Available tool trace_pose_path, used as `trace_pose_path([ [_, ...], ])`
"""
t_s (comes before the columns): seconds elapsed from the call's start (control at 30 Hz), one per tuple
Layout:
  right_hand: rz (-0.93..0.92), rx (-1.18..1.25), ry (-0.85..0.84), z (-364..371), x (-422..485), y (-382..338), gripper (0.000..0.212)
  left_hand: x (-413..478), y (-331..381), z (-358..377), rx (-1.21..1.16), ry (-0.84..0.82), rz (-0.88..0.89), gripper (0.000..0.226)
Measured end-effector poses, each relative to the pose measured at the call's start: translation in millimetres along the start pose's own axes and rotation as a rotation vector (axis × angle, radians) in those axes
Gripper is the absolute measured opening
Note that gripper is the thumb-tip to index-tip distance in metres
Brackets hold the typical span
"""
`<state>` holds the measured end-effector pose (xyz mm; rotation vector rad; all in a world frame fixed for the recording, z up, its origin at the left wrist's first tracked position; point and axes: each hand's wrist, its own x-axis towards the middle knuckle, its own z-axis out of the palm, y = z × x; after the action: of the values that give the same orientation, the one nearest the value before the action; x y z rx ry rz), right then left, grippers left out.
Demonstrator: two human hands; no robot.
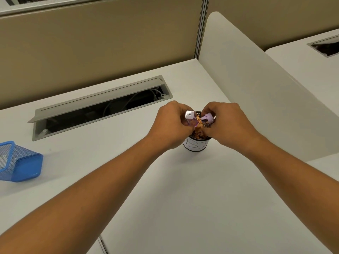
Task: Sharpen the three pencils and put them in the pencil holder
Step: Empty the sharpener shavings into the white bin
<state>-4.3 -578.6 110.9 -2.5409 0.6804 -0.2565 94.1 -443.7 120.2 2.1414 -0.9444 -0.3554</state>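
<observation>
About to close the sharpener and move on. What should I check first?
1. Left hand grips sharpener body over can: ok.
2. Right hand grips purple cap: ok.
3. Shavings in the can, not on the desk: ok.
4. Sharpener closed: not ok, parts apart.
5. Pencils in blue mesh holder: cannot tell, none visible, holder cut off by frame edge.

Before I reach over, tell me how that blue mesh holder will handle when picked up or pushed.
The blue mesh holder is probably light: its walls are open wire mesh. It likely stays stiff, given the solid base. Lying on its side with flat faces, it should slide rather than roll.
</observation>
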Motion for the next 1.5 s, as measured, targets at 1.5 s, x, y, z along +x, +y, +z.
trace_pose_path([
  [1.5, -0.055, -0.183, -0.016, 0.7, 0.9, -8.1, 0.026, -1.7, 1.2, -2.5, -0.002, 0.024, 0.014, 0.019],
])
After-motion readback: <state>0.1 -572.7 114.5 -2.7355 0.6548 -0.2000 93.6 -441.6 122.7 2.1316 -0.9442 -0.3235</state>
